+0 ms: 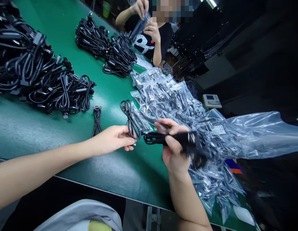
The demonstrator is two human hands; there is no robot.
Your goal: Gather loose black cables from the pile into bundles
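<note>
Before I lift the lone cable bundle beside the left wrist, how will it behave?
The cable bundle will probably bend yet keep its shape, its loops gathered narrow at the middle. The connector at its far end looks bulkier, so that end may droop.

Under my fingers (pixel 127 141) spreads a green tabletop (pixel 129 173), metal legs (pixel 152 219) below its near edge. Well beyond them, a bright light (pixel 211 3) (partly cut off) hangs above dim, dark surroundings and a pale panel (pixel 217 72).

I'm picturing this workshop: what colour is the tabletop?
Green, seen best in the head view.
</note>
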